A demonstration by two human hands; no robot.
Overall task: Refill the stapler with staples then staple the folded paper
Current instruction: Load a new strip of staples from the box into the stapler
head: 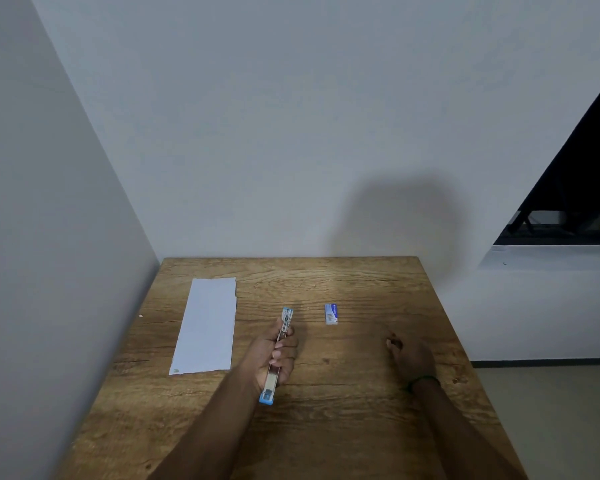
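Observation:
My left hand (269, 355) grips a blue and metal stapler (270, 388), swung fully open into one long strip above the middle of the wooden table (326, 427). A small white and blue staple box (330, 313) lies flat on the table beyond and to the right of the stapler. My right hand (407, 351) rests on the table to the right of the box, fingers curled, holding nothing that I can see. The folded white paper (207, 325) lies flat at the left side of the table, apart from both hands.
White walls meet in a corner behind and to the left of the table. A dark window (575, 188) sits at the right. The table's right edge drops to a pale floor (551, 427). A green band circles my right wrist (423, 380).

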